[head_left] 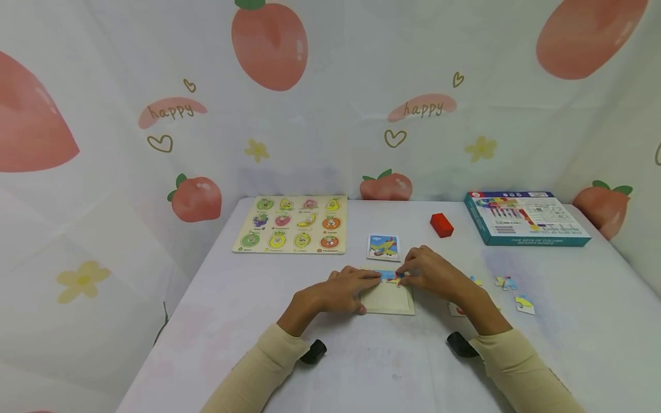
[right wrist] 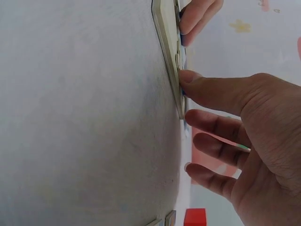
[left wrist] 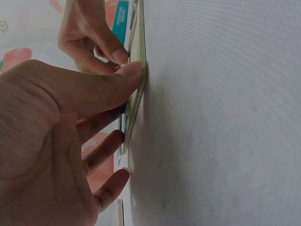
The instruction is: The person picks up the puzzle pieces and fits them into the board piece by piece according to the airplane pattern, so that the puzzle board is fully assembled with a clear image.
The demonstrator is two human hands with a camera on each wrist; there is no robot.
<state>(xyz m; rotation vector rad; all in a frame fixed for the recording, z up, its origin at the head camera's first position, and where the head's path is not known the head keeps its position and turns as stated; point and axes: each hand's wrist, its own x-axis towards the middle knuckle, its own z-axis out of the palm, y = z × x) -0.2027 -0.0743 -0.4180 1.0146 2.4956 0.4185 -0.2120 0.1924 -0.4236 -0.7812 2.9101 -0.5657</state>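
A small wooden puzzle tray lies mid-table, with blue, red and yellow jigsaw pieces along its far edge. My left hand holds the tray's left side; its thumb presses the rim while its fingers reach over the pieces. At the tray's far right corner, my right hand pinches a puzzle piece between thumb and index finger, mostly hidden by the fingertips. The right wrist view shows that thumb against the tray's top edge, other fingers spread. Just beyond the tray lies an airplane picture.
Loose puzzle pieces lie to the right, some partly behind the right forearm. A fruit board is at the back left. Farther back on the right are a red block and a teal-edged box. A patterned cloth hangs behind the table.
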